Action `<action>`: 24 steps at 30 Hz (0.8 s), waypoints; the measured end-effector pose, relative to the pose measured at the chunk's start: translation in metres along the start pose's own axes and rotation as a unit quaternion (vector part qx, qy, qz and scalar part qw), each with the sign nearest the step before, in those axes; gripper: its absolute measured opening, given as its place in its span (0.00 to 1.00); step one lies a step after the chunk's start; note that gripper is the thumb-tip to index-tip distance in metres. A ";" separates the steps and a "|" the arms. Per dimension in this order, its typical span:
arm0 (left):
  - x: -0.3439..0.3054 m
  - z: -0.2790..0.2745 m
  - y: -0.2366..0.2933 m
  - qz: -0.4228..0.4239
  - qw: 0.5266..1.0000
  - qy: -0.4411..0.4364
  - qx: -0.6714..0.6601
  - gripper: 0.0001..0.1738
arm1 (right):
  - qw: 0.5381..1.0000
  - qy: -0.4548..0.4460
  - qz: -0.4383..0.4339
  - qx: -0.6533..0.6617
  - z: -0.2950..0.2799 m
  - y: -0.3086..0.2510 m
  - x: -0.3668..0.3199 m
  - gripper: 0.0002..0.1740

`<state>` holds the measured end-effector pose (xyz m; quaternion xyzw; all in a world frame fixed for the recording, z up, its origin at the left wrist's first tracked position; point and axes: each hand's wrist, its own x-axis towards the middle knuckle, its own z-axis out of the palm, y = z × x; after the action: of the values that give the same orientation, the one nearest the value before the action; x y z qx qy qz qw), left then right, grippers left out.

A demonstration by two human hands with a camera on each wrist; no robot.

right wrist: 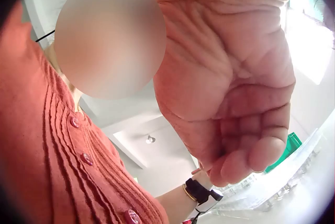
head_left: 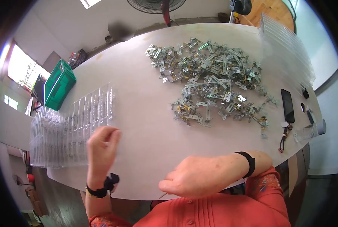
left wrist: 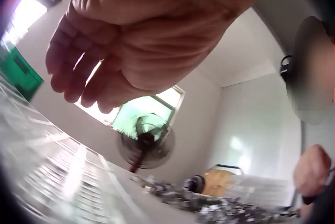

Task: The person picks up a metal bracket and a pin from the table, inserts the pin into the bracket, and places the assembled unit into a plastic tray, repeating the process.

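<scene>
My left hand [head_left: 102,147] is over the near right side of the clear plastic trays [head_left: 89,108], its fingers loosely bent. In the left wrist view the palm and fingers of that left hand [left wrist: 141,41] show nothing held. My right hand [head_left: 199,176] is close to the body at the table's front edge, fingers curled inward. From its fingertips a short thin metal rod [head_left: 163,195] sticks out; the rest of it is hidden by the hand. In the right wrist view the curled fingers of the right hand [right wrist: 230,98] hide what they hold.
A wide heap of small metal latch-like parts [head_left: 214,75] spreads over the white table [head_left: 138,113]. More clear trays [head_left: 286,49] are stacked at the far right. A phone [head_left: 287,106], a keyring [head_left: 285,138] and a clear bottle [head_left: 308,131] lie at right. A green crate [head_left: 59,85] is at left.
</scene>
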<state>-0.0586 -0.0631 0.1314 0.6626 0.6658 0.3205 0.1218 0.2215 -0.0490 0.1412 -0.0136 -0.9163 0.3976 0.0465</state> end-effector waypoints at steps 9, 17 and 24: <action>0.040 0.090 0.088 0.133 0.978 -0.136 -0.081 0.06 | 0.997 0.058 -0.041 -0.020 -0.010 -0.016 -0.021 0.07; 0.063 0.161 0.103 0.316 0.946 -0.077 0.005 0.11 | 0.976 0.181 -0.101 -0.059 -0.006 -0.024 -0.031 0.10; 0.073 0.183 0.096 0.337 0.935 -0.092 0.057 0.08 | 0.982 0.140 -0.094 -0.088 -0.009 -0.024 -0.036 0.10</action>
<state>0.1190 0.0478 0.0667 0.8804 0.4069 0.2420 0.0290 0.2584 -0.0613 0.1624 0.0127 -0.9294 0.3032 0.2103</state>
